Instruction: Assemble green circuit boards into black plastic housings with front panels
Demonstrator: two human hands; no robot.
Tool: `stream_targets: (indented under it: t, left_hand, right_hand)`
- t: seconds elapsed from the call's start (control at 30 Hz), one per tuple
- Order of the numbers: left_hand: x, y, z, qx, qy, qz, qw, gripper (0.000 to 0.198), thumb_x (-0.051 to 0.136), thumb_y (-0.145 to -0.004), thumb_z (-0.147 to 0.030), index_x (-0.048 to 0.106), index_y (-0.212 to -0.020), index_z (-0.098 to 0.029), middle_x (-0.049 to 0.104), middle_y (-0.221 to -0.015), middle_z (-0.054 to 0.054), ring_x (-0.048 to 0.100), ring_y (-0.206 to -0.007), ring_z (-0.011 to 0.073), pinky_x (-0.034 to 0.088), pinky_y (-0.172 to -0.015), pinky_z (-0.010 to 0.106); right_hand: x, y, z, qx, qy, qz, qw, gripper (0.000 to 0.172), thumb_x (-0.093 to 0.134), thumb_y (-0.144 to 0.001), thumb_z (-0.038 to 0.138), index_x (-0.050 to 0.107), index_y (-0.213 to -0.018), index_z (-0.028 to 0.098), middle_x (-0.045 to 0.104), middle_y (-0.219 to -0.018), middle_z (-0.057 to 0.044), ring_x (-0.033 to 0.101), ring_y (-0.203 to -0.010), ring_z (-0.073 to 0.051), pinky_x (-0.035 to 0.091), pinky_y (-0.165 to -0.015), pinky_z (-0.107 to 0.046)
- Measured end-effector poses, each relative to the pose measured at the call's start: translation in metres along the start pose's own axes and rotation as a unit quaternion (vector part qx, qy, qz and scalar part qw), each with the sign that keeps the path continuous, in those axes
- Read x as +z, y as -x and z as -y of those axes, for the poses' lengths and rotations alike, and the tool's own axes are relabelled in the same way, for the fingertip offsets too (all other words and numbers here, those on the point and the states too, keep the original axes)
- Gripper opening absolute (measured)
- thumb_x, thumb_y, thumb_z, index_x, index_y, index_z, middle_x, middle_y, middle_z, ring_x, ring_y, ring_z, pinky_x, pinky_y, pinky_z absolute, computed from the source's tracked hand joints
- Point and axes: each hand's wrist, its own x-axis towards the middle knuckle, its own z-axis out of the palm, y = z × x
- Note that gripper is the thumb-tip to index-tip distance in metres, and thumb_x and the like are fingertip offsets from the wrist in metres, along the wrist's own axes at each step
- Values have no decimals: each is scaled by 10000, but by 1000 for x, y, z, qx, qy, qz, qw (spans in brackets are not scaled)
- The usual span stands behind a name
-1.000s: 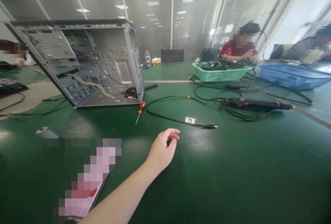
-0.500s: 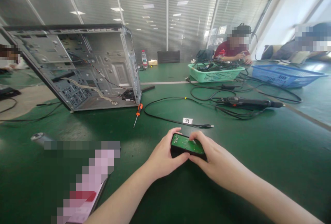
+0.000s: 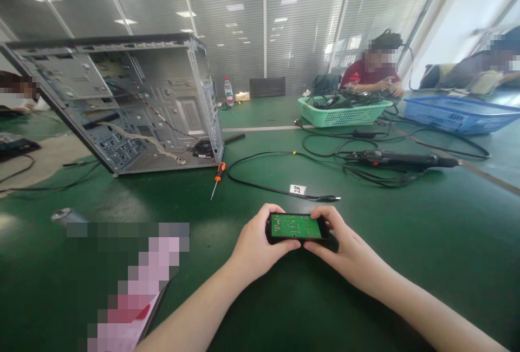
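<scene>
A green circuit board (image 3: 296, 226) lies face up inside a small black case (image 3: 300, 242), held level low above or on the table; I cannot tell which. My left hand (image 3: 260, 241) is closed round the left end, thumb along the near edge. At the other end my right hand (image 3: 335, 235) grips the case, its index finger by the board's far right corner and its thumb at the near side. Just beyond the hands lies a black cable (image 3: 317, 196) with a bare plug tip and a white tag (image 3: 298, 189) marked 28.
An open computer case (image 3: 162, 108) stands at the left, an orange-handled screwdriver (image 3: 218, 178) by it. A black electric screwdriver (image 3: 402, 160), a green basket (image 3: 345, 117) of cables and a blue basket (image 3: 463, 116) are at the right. A pixelated pink object (image 3: 142, 287) lies near left. People sit beyond.
The black case has turned flatter and squarer to me, so more of the circuit board shows. My right index finger has moved from the board's middle to its far right corner.
</scene>
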Motion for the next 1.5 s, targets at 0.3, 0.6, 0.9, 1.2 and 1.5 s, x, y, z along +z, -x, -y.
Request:
stream_targets:
  t: [0.3, 0.6, 0.9, 1.2, 1.5]
  left_hand:
    - [-3, 3, -6, -18, 113, 54, 992, 576, 621, -780, -400, 353, -1260, -228, 607, -1024, 68, 606, -875, 217, 481, -725, 320]
    - [0, 1, -6, -28, 143, 82, 986, 384, 486, -834, -526, 532, -990, -179, 613, -895, 45, 574, -786, 183, 467, -674, 282]
    - [-2, 0, 2, -8, 109, 77, 991, 696, 236, -725, -822, 511, -744, -183, 506, -647, 3, 486, -617, 155, 407, -598, 262]
    - [-3, 3, -1, -25, 92, 80, 992, 769, 89, -728, -820, 533, -754, -193, 558, -697, 33, 503, -659, 177, 432, -653, 292]
    - [6, -7, 17, -22, 184, 66, 980, 682, 137, -812, -751, 497, -709, -180, 514, -638, 9, 482, -606, 150, 397, -645, 286]
  right_hand:
    - [-1, -3, 9, 87, -206, -22, 974, 416, 564, -791, 538, 467, -952, 167, 520, -889, -52, 496, -790, -185, 422, -676, -273]
    - [-9, -2, 19, 360, -554, 102, 744, 281, 464, -938, 429, 480, -915, 149, 495, -665, -20, 485, -539, -117, 374, -482, -175]
    - [-8, -2, 28, 417, -642, 114, 633, 320, 415, -970, 449, 431, -843, 156, 466, -634, -11, 465, -514, -105, 374, -494, -152]
    - [-5, -1, 27, 412, -648, 121, 629, 383, 370, -979, 496, 426, -816, 153, 438, -623, -8, 442, -512, -98, 350, -480, -141]
    - [-4, -1, 31, 419, -658, 91, 619, 385, 355, -988, 476, 409, -786, 152, 430, -606, -9, 425, -500, -93, 372, -494, -142]
